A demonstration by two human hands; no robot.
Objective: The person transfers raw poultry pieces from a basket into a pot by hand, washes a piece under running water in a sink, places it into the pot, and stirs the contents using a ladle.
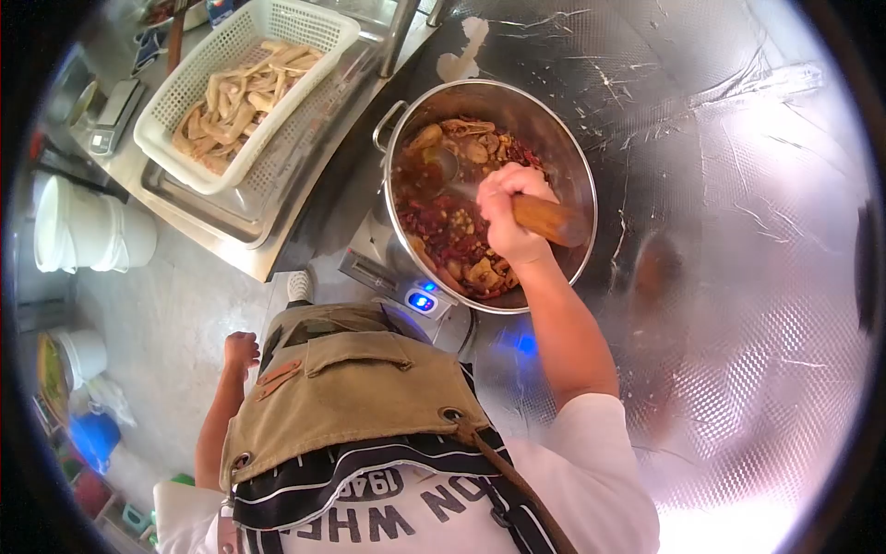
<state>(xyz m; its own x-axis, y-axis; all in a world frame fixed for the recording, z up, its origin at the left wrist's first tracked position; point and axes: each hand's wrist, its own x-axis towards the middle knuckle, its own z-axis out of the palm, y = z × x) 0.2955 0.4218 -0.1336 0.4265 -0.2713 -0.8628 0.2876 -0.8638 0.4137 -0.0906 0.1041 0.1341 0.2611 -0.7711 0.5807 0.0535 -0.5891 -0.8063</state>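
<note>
A large steel pot [587,166] holds dark red broth with chillies and pieces of meat. Over its right half, my right hand [515,208] is wrapped round a thick wooden handle [546,219]. A ladle-like metal part [441,164] shows in the broth at the pot's left; whether it joins the handle cannot be told. At my left side hangs my left hand [242,350], its fingers curled closed with nothing visible in them, away from the pot.
A white basket [157,120] of pale meat pieces stands on a steel tray [249,226] at the upper left, beside a scale [117,115]. Below the pot is a cooker with a lit blue display [422,301]. White buckets [88,226] stand at the far left.
</note>
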